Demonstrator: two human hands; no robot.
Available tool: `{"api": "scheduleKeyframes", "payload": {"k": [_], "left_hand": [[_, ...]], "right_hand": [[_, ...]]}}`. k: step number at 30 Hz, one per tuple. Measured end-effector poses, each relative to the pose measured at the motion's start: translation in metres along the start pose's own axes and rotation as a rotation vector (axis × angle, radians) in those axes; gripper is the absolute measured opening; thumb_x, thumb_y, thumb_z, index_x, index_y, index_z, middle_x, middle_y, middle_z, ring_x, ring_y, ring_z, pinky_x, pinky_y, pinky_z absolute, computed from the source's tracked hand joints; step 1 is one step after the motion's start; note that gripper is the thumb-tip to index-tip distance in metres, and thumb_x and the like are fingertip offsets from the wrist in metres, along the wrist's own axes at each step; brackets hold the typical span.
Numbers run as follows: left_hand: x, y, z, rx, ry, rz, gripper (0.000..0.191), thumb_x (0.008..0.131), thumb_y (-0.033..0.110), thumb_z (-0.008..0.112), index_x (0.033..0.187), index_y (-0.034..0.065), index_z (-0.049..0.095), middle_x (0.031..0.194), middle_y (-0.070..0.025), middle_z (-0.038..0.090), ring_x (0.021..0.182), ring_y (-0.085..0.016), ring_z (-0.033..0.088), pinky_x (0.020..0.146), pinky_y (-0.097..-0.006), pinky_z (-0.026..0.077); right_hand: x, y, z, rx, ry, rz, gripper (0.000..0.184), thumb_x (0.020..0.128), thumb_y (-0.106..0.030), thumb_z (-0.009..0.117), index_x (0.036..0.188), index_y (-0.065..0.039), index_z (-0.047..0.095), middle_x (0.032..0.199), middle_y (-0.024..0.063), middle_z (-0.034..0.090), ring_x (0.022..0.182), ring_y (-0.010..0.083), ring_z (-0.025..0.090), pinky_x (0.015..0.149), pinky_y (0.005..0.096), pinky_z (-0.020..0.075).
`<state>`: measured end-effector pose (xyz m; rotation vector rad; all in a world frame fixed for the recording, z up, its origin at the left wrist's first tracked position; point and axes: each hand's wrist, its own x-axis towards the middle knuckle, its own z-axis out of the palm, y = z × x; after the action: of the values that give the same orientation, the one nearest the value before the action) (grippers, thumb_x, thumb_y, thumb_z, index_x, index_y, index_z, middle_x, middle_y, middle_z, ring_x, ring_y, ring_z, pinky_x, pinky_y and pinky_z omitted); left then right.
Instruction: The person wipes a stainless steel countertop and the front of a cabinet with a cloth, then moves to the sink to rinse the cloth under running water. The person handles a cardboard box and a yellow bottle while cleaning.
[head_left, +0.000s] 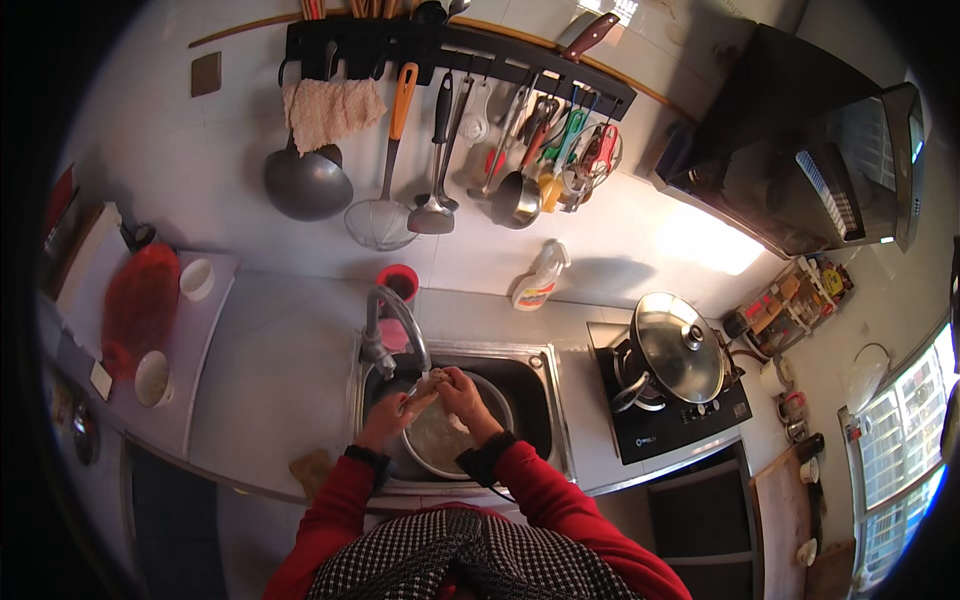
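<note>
Over the sink (559, 405), my left hand (388, 420) and my right hand (466, 401) both grip a pinkish-brown piece of food (429, 384). It looks like raw meat, but its exact kind is unclear. The curved metal faucet (409, 318) ends right above it, with what seems to be water at its mouth. Beneath my hands, a round metal basin (504, 399) sits in the sink and holds cloudy water (435, 444). My fingers partly cover the piece.
Right of the sink, a lidded wok (667, 352) rests on a black gas stove (675, 431). Behind the faucet stands a red cup (397, 279); a spray bottle (538, 281) is by the wall. White bowls (154, 379) are at left. Utensils hang from a black rack (480, 56).
</note>
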<state>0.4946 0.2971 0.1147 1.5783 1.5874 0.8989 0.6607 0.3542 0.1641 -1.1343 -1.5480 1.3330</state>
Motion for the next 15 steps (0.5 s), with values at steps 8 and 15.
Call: {"api": "scheduleKeyframes", "payload": {"k": [8, 15], "left_hand": [[0.011, -0.006, 0.038, 0.294, 0.366, 0.751, 0.044, 0.083, 0.051, 0.047, 0.096, 0.0104, 0.054, 0.078, -0.0041, 0.057, 0.078, -0.019, 0.057, 0.069, -0.0307, 0.044], [-0.007, 0.01, 0.019, -0.122, 0.078, 0.608, 0.022, 0.092, 0.014, 0.033, 0.092, 0.0054, 0.054, 0.082, -0.0007, 0.056, 0.08, -0.014, 0.054, 0.07, -0.0276, 0.043]], "right_hand": [[-0.019, 0.008, 0.026, -0.255, -0.12, -0.235, 0.025, 0.071, -0.022, 0.066, 0.074, -0.002, 0.052, 0.062, 0.0065, 0.05, 0.058, 0.0141, 0.048, 0.053, 0.03, 0.0412], [-0.027, 0.013, 0.028, -0.312, -0.106, -0.205, 0.027, 0.072, -0.025, 0.064, 0.069, -0.003, 0.049, 0.062, 0.016, 0.056, 0.057, 0.032, 0.057, 0.051, 0.0396, 0.0445]]}}
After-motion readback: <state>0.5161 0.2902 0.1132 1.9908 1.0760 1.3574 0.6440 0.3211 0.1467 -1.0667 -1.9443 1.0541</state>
